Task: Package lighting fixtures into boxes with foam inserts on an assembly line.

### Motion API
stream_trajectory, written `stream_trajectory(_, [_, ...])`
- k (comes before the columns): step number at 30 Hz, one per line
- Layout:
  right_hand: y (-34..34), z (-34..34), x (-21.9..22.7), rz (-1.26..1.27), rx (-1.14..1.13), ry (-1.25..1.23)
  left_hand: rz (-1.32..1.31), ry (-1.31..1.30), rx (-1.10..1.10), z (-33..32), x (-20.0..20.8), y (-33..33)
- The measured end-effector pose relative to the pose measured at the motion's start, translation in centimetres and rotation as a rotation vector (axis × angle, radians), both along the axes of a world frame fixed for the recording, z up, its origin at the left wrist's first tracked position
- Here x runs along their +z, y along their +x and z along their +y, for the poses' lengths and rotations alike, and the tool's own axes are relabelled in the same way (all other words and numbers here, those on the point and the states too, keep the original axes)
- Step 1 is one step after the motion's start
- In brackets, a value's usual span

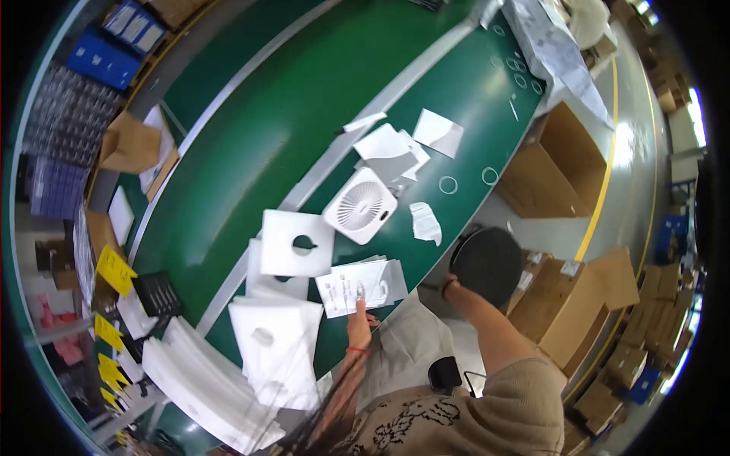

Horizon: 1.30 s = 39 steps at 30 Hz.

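A stack of white printed leaflets (pixel 351 286), partly in clear plastic, lies at the near edge of the green table. My left hand (pixel 360 325) is closed on its near side, thumb on top and fingers lower down. Beyond it sits a white square fan (pixel 360 206) with a round grille. To the left of the leaflets lies a white foam sheet (pixel 293 243) with a round cutout. My right hand (pixel 450 281) is off the table by the rim of a round black stool seat (pixel 488 262); its fingers are mostly hidden.
White foam pieces (pixel 277 349) are piled at the near left, beside long curved foam strips (pixel 205 380). White sheets (pixel 388 148) and a crumpled white bag (pixel 426 223) lie past the fan. Open cardboard boxes (pixel 559 311) stand on the floor at right. A metal rail (pixel 319 171) crosses the table.
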State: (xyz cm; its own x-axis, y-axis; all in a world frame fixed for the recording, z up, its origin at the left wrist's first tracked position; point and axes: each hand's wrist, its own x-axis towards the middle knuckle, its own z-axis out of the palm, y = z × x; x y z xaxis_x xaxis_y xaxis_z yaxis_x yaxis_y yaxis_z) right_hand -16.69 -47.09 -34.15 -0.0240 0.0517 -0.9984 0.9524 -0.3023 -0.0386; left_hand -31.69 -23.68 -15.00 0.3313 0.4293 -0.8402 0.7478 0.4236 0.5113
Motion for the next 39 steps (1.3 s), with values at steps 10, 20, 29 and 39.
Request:
stream_trajectory(10, [-0.7,11.6,8.0,-0.344,-0.541,1.048,-0.193,-0.004,-0.031,0.1,-3.0,0.1])
stream_trajectory(20, [5.6,28.8,9.9,-0.054,-0.195,1.221,-0.519,-0.322,0.184,-0.5,-1.8,-0.2])
stream_trajectory(29, [10.7,31.5,9.9,0.048,0.003,1.401,-0.784,0.928,-0.631,-3.3,-10.5,-5.0])
stream_trajectory(39, [7.9,25.4,11.2,0.436,0.386,1.353,0.327,0.658,-0.165,-6.9,-9.4,-8.2])
